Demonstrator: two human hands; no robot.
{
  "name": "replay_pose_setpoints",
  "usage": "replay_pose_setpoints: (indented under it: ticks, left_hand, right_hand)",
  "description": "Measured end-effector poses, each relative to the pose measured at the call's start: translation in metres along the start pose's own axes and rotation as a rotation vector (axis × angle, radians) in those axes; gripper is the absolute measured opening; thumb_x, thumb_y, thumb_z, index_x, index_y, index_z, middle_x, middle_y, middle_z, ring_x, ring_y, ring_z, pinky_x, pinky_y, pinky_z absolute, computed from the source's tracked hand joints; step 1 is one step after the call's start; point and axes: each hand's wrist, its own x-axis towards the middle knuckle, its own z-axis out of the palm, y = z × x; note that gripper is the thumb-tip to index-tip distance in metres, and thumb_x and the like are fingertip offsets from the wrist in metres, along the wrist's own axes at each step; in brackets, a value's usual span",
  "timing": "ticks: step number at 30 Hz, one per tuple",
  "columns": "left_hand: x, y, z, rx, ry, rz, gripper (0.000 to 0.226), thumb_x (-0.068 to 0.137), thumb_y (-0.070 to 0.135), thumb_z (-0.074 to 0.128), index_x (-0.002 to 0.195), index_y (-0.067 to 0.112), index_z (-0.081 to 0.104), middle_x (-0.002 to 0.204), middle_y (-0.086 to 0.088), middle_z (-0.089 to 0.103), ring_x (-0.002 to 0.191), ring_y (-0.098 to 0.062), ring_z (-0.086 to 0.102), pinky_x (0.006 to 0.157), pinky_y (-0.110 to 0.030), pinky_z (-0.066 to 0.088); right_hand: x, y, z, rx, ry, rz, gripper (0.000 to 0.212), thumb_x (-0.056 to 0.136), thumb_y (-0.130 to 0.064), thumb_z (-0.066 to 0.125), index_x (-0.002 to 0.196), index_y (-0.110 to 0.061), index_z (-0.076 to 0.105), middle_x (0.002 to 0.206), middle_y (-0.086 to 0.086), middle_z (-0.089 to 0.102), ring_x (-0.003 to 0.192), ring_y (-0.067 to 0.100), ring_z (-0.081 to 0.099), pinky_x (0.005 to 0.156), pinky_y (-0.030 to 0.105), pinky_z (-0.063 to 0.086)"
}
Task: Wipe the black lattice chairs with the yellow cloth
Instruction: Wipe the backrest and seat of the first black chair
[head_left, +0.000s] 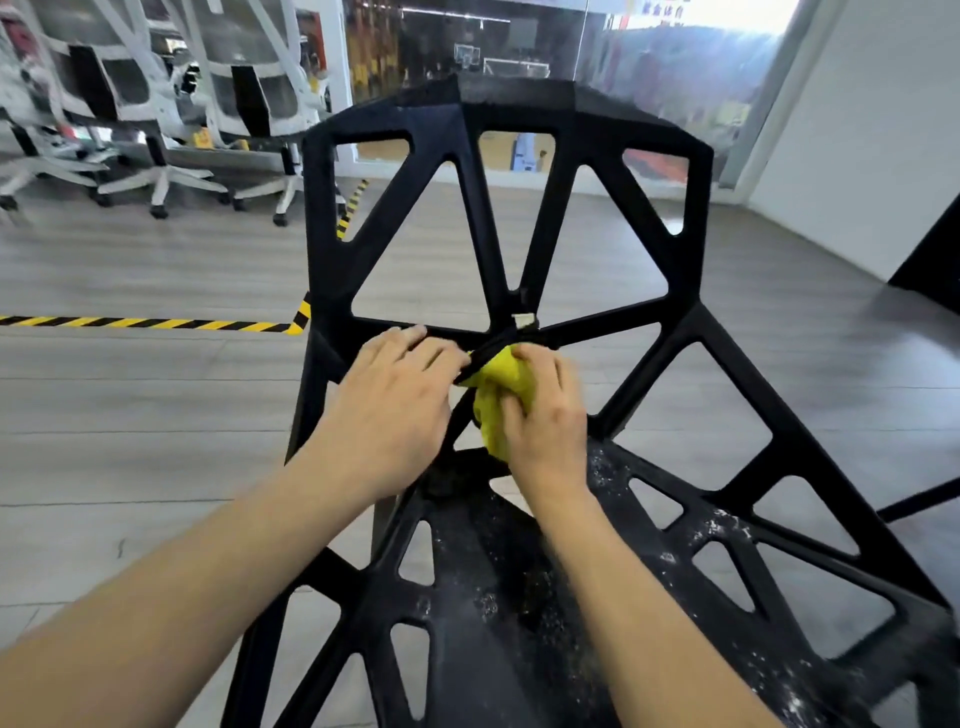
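Office floor with swivel chairs, hazard tape and glass wall.

Grey wood-plank floor (156, 415) spreads to the left of the fingers. Yellow-and-black hazard tape (156, 323) runs across it, level with the fingertips and to their left. White mesh swivel chairs (156, 104) stand well beyond the fingers, upper left. A glass wall (519, 52) lies far beyond them, and a white wall (857, 156) far right.

Grey wood-plank floor (156, 415), crossed by yellow-black hazard tape (145, 323). White office chairs (249, 104) on castors in a row at far left. Glass wall (519, 62) behind, bright daylight at top right. White wall (857, 156) on right.
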Motion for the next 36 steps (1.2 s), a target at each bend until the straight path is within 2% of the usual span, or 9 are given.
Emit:
replay_pose_setpoints:
  ticks: [4,8,11,14,22,29,31,34,36]
  left_hand:
    - [0.042,0.005,0.031,0.089,-0.095,-0.071,0.050,0.093,0.016,0.040,0.142,0.011,0.037,0.138,-0.008,0.048,0.134,-0.030,0.038,0.118,-0.038,0.018]
    - [0.041,0.002,0.050,0.166,-0.048,-0.105,0.042,0.086,0.014,0.044,0.127,0.006,0.049,0.118,-0.015,0.055,0.117,-0.038,0.046,0.111,-0.041,0.021]
    - [0.045,0.006,0.054,0.124,-0.030,-0.140,0.037,0.085,0.013,0.049,0.121,0.006,0.053,0.113,-0.016,0.056,0.112,-0.039,0.046,0.108,-0.042,0.021]
    - [0.045,0.009,0.058,0.091,-0.028,-0.157,0.039,0.085,0.012,0.048,0.124,0.006,0.051,0.115,-0.015,0.054,0.115,-0.037,0.044,0.117,-0.042,0.017]
    - [0.047,0.010,0.061,0.133,-0.048,-0.147,0.045,0.083,0.015,0.041,0.126,0.004,0.049,0.115,-0.015,0.052,0.115,-0.037,0.044,0.121,-0.046,0.014]
    - [0.046,0.014,0.061,0.146,-0.058,-0.163,0.046,0.084,0.010,0.046,0.129,0.004,0.047,0.115,-0.015,0.051,0.117,-0.038,0.043,0.122,-0.047,0.010]
    - [0.046,0.015,0.061,0.144,-0.055,-0.162,0.046,0.083,0.012,0.044,0.129,0.003,0.047,0.114,-0.016,0.051,0.117,-0.039,0.043,0.122,-0.048,0.011]
    - [0.047,0.015,0.065,0.146,-0.034,-0.172,0.047,0.083,0.012,0.041,0.128,0.002,0.047,0.112,-0.017,0.052,0.115,-0.040,0.044,0.122,-0.050,0.011]
    - [0.048,0.015,0.068,0.145,-0.033,-0.176,0.047,0.083,0.013,0.040,0.128,0.002,0.047,0.113,-0.018,0.051,0.115,-0.041,0.043,0.122,-0.050,0.011]
  right_hand:
    - [0.036,0.013,-0.008,-0.247,-0.058,-0.136,0.043,0.079,-0.001,0.054,0.118,-0.015,0.066,0.116,0.009,0.058,0.100,0.031,0.054,0.073,0.042,0.052]
    - [0.028,0.040,-0.008,-0.387,-0.259,-0.255,0.042,0.074,0.000,0.065,0.114,-0.013,0.070,0.113,0.013,0.062,0.097,0.035,0.055,0.077,0.041,0.050]
    - [0.006,0.078,-0.032,-0.506,-0.338,-0.146,0.041,0.080,0.001,0.063,0.118,-0.015,0.067,0.116,0.010,0.059,0.101,0.034,0.052,0.080,0.046,0.051]
    - [-0.001,0.088,-0.046,-0.483,-0.348,-0.034,0.041,0.084,0.005,0.058,0.119,-0.014,0.064,0.114,0.009,0.056,0.100,0.034,0.050,0.081,0.046,0.048]
    - [0.031,0.052,-0.006,-0.448,-0.228,-0.057,0.035,0.084,0.000,0.059,0.116,-0.013,0.062,0.108,0.010,0.053,0.098,0.031,0.050,0.066,0.040,0.047]
    - [0.016,0.080,-0.043,-0.553,-0.373,0.032,0.044,0.088,0.003,0.051,0.127,-0.016,0.056,0.117,0.010,0.051,0.100,0.032,0.046,0.079,0.041,0.045]
    - [0.033,0.070,-0.059,-0.573,-0.228,-0.038,0.042,0.082,0.004,0.056,0.120,-0.016,0.061,0.114,0.010,0.055,0.099,0.032,0.048,0.077,0.043,0.047]
    - [0.074,0.072,-0.090,-0.742,0.169,-0.208,0.038,0.083,0.000,0.058,0.115,-0.018,0.066,0.115,0.009,0.060,0.097,0.034,0.052,0.084,0.043,0.045]
    - [0.088,0.082,-0.105,-0.898,0.156,-0.145,0.035,0.093,-0.004,0.049,0.121,-0.019,0.064,0.123,0.009,0.059,0.106,0.035,0.051,0.092,0.043,0.040]
